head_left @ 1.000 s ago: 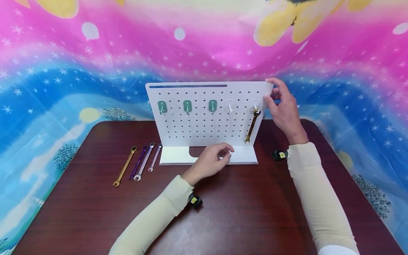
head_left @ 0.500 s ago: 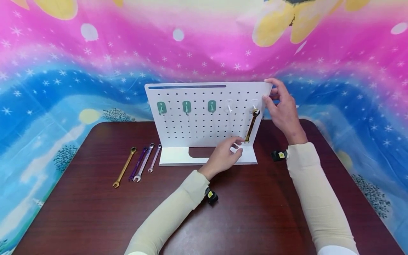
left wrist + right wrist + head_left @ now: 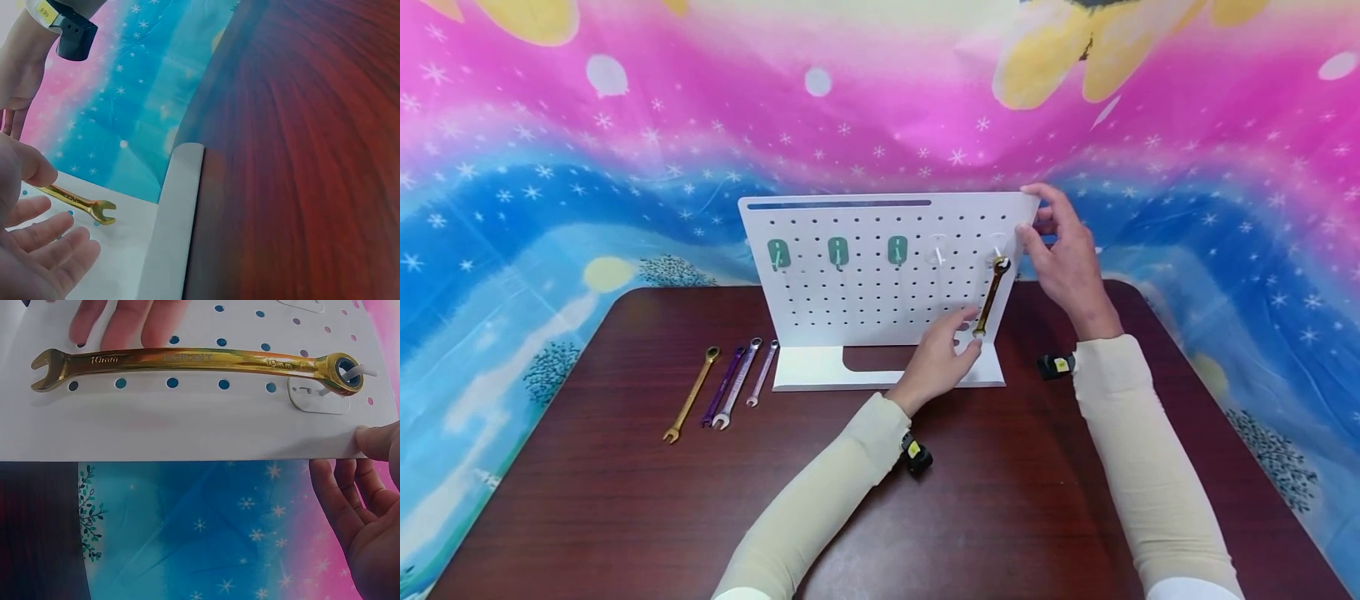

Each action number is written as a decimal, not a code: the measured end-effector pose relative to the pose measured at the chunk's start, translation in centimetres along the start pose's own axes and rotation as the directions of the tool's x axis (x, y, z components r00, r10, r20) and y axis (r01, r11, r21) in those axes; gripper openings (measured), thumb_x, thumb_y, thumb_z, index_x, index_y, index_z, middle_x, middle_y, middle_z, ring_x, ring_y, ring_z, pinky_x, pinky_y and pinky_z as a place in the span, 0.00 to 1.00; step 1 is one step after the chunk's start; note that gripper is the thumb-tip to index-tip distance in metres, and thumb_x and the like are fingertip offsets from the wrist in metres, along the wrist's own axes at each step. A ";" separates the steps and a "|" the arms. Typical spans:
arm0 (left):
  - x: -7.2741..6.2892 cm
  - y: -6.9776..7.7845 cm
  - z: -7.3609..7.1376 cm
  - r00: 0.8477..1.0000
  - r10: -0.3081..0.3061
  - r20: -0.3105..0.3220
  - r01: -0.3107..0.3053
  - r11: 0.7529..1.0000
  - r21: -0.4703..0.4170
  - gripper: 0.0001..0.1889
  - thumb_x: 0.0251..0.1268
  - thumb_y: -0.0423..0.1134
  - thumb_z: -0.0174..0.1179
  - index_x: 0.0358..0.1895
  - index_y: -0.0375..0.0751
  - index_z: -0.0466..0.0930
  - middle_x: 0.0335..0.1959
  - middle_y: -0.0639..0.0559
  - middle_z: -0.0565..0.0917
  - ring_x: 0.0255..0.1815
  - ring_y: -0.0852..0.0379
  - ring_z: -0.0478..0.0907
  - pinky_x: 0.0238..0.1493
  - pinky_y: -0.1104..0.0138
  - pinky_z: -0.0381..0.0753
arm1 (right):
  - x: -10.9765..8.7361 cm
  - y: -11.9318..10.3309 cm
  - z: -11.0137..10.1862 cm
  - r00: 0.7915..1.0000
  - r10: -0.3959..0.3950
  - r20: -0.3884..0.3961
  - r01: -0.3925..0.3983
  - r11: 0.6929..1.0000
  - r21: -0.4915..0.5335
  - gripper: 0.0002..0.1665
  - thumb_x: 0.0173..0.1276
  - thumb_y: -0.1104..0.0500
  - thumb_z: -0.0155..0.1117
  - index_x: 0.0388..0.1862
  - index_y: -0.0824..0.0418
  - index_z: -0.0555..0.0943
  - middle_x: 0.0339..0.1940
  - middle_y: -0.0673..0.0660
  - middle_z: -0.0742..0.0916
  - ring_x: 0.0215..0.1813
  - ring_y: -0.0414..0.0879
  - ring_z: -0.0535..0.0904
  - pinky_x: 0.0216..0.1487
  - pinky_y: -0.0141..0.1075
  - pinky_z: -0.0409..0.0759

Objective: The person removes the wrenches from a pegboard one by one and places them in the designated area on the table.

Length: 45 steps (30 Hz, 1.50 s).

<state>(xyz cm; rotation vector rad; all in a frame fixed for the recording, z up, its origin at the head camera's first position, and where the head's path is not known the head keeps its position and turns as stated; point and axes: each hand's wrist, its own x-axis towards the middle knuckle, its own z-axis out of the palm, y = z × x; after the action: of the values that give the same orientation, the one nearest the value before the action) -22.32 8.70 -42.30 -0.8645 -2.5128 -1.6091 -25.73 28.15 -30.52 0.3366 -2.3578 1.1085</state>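
A gold combination wrench (image 3: 990,298) hangs by its ring end from a white hook (image 3: 362,372) at the right of a white pegboard (image 3: 868,287). "10mm" is marked on its shaft. My left hand (image 3: 937,357) is close to the wrench's lower open end, fingers loosely extended and spread. In the left wrist view, the thumb (image 3: 37,167) overlaps the gold shaft while the fingers stay apart from it. My right hand (image 3: 1067,262) grips the board's upper right corner, thumb in front and fingers behind, as the right wrist view shows.
Several wrenches lie on the dark wooden table (image 3: 587,500) left of the board: a gold one (image 3: 692,393), a purple one (image 3: 723,387) and silvery ones (image 3: 737,383). Green hooks (image 3: 838,251) and another clear hook (image 3: 937,250) line the board. A patterned cloth (image 3: 865,100) hangs behind.
My left hand has moved right and slightly up, from the board's cutout in the base to the lower end of the hanging wrench. The right hand stays at the corner.
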 end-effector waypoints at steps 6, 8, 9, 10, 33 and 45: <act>0.6 0.5 0.4 1.000 -0.003 0.007 0.003 0.999 -0.045 0.27 0.75 0.33 0.59 0.74 0.40 0.70 0.68 0.48 0.77 0.67 0.53 0.74 0.62 0.65 0.77 | 0.0 -0.2 -0.1 1.000 0.006 -0.003 -0.006 1.000 -0.001 0.32 0.80 0.60 0.58 0.78 0.41 0.67 0.53 0.62 0.83 0.54 0.55 0.82 0.52 0.49 0.84; 0.7 0.5 0.5 1.000 0.008 0.008 -0.007 0.999 -0.053 0.26 0.75 0.32 0.59 0.74 0.39 0.69 0.68 0.47 0.77 0.67 0.54 0.74 0.63 0.66 0.76 | 0.0 -0.2 -0.1 1.000 0.005 -0.003 -0.005 1.000 0.001 0.32 0.80 0.60 0.58 0.78 0.41 0.67 0.53 0.62 0.83 0.54 0.55 0.82 0.51 0.48 0.83; 0.8 0.5 0.6 1.000 0.011 0.008 -0.011 0.998 -0.057 0.26 0.75 0.32 0.59 0.74 0.38 0.69 0.68 0.47 0.77 0.68 0.55 0.74 0.63 0.66 0.76 | 0.0 -0.2 -0.1 1.000 0.004 -0.004 -0.004 1.000 0.003 0.32 0.80 0.60 0.59 0.78 0.42 0.67 0.53 0.62 0.83 0.54 0.55 0.82 0.51 0.48 0.83; 0.9 0.5 0.7 1.000 0.017 0.007 -0.017 0.998 -0.063 0.27 0.75 0.31 0.59 0.74 0.38 0.69 0.68 0.46 0.77 0.68 0.55 0.74 0.63 0.66 0.76 | 0.0 -0.2 -0.1 1.000 0.004 -0.004 -0.004 1.000 0.002 0.32 0.80 0.60 0.59 0.78 0.41 0.67 0.53 0.62 0.83 0.54 0.55 0.82 0.51 0.47 0.83; 1.0 1.1 0.8 1.000 -0.003 -0.002 0.003 0.962 -0.274 0.18 0.71 0.23 0.59 0.61 0.35 0.76 0.40 0.50 0.81 0.40 0.61 0.81 0.43 0.72 0.83 | 0.0 -0.1 0.1 1.000 -0.009 -0.024 0.009 1.000 0.030 0.31 0.79 0.61 0.60 0.77 0.42 0.69 0.51 0.61 0.83 0.51 0.53 0.82 0.45 0.30 0.80; 0.6 1.7 0.3 0.999 0.008 0.032 0.002 0.954 -0.300 0.17 0.70 0.24 0.61 0.60 0.33 0.77 0.40 0.46 0.82 0.37 0.61 0.82 0.34 0.69 0.84 | 0.0 0.2 0.1 1.000 -0.012 -0.009 0.012 1.000 0.004 0.32 0.80 0.59 0.59 0.77 0.37 0.67 0.52 0.59 0.82 0.52 0.52 0.81 0.48 0.31 0.81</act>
<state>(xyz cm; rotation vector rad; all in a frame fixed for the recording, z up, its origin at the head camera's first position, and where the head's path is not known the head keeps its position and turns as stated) -21.97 9.74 -40.88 -0.9256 -2.3195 -2.0275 -25.84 28.20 -30.67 0.3462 -2.3431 1.1066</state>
